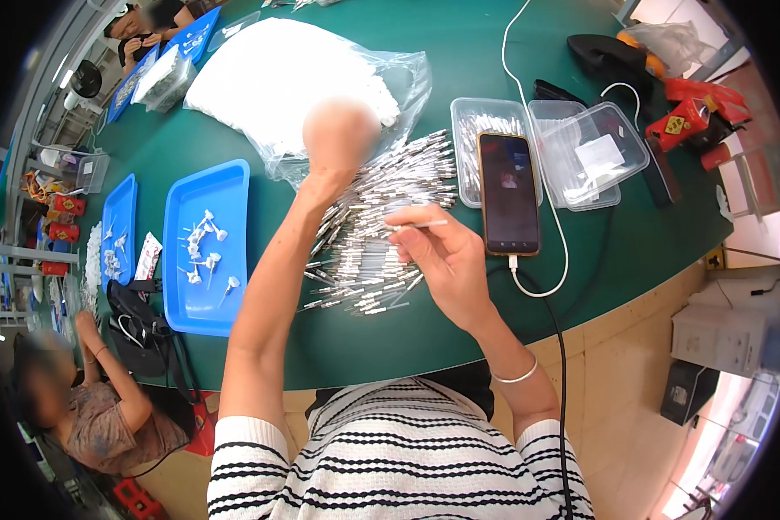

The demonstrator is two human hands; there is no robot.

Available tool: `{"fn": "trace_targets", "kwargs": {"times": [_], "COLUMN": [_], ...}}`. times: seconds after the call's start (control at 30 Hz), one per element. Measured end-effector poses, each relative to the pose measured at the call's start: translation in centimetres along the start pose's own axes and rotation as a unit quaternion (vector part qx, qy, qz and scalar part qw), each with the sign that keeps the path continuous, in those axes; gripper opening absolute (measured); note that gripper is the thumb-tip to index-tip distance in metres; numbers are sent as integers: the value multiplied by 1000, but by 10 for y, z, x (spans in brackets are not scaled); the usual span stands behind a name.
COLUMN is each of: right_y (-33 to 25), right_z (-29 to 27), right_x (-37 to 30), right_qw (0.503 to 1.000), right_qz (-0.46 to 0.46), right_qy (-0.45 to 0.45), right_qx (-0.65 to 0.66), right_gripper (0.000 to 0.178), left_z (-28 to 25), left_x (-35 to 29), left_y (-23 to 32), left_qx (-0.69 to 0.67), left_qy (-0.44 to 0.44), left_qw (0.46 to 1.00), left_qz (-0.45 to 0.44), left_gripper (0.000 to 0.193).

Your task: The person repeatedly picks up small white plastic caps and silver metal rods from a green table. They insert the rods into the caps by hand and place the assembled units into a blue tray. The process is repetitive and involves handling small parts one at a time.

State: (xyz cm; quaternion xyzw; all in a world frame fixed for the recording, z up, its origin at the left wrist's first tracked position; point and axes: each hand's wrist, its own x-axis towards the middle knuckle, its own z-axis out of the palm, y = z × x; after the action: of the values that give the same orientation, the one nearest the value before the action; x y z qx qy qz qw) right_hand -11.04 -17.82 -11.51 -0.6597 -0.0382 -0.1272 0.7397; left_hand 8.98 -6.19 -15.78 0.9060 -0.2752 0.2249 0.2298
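The right hand (pixel 446 260) pinches one thin white stick (pixel 418 224) between its fingers. A big pile of silver sticks (pixel 381 225) lies right under it. The left hand (pixel 342 139), at 11 o'clock, is blurred, so I cannot tell its grip. Two blue trays (pixel 225 186) sit at 9 o'clock. One phone (pixel 507 192) lies at 3 o'clock beside two clear boxes (pixel 594 156).

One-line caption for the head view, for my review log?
At a green table, the right hand holds a thin white stick over a pile of metal-tipped sticks; the left hand is raised, blurred.
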Motion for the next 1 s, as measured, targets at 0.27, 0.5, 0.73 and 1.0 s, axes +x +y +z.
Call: {"fn": "trace_targets", "kwargs": {"times": [0.27,0.5,0.73,1.0], "right_y": [-27,-57,-50,-22], "right_z": [17,63,78,67], "right_x": [30,62,48,35], "right_qw": [996,967,969,973], "right_qz": [-56,-256,-246,-206], "right_qy": [24,7,-13,-48], "right_qx": [58,4,-20,-92], "right_gripper": [12,7,5,9], "left_z": [-85,-108,-106,-89], "left_x": [-79,-182,-163,-179], "left_y": [69,104,172,172], "left_qx": [-547,-729,-669,-610], "left_qy": [-107,-358,-423,-326], "left_qw": [795,417,552,680], "left_qz": [-239,-408,-264,-244], "left_gripper": [8,34,70,68]}}
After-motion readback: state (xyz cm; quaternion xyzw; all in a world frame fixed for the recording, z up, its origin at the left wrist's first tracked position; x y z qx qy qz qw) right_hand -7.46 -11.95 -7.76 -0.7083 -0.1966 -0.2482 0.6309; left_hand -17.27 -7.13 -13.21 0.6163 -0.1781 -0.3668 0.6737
